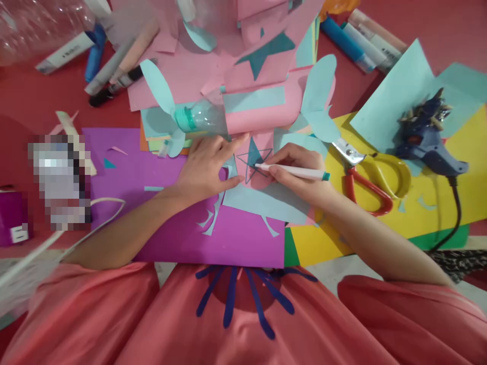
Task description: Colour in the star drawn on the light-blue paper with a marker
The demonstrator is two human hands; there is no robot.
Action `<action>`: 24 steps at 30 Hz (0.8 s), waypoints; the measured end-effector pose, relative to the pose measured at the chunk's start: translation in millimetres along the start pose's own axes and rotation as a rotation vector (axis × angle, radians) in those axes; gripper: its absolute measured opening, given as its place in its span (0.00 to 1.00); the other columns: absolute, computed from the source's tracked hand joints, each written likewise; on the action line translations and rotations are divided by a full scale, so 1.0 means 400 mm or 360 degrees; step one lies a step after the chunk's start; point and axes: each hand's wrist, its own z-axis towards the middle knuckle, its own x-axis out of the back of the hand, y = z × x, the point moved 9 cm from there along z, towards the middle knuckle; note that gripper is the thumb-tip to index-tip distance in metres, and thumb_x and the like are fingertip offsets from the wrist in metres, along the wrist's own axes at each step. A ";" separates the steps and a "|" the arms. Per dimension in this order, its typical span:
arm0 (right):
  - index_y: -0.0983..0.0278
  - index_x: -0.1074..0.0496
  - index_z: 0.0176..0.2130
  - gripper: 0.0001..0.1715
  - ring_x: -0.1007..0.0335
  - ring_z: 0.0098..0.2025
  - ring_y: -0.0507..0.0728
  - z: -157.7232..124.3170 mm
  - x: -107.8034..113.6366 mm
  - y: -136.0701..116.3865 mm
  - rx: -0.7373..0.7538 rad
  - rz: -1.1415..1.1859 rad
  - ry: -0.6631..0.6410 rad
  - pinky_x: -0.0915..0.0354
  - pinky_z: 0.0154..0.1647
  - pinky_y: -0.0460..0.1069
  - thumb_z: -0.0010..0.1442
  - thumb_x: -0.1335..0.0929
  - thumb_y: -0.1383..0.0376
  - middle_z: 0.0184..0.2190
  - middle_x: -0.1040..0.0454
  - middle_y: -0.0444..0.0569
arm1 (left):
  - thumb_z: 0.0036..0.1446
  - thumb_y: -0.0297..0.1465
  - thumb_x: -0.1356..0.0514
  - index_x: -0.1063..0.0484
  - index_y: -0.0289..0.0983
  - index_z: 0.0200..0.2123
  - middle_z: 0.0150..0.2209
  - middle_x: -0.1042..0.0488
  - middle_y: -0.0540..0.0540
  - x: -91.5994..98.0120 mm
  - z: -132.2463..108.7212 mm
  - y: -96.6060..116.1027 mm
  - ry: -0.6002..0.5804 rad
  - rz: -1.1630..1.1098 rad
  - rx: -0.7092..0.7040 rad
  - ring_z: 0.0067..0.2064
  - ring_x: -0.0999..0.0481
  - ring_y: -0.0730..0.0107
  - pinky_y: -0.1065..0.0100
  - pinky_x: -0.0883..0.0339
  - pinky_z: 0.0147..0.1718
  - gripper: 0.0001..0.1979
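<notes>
R hand (297,165) pinches prob. light, stiff marker (300,172) near its tip (258,166), L hand (207,167) spread on flimsy-looking pink paper (262,143).

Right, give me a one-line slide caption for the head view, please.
Right hand holds a white marker at a partly coloured star on pink paper, left hand beside it.
</notes>
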 end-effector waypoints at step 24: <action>0.62 0.28 0.30 0.05 0.30 0.26 0.51 -0.001 -0.035 0.000 0.0019 -0.0017 -0.0099 0.37 0.26 0.46 0.58 0.32 0.65 0.25 0.24 0.44 | 0.58 0.42 0.40 0.43 0.42 0.66 0.46 0.32 0.44 0.000 0.000 -0.001 0.0028 -0.0028 -0.0011 0.50 0.33 0.55 0.57 0.43 0.55 0.34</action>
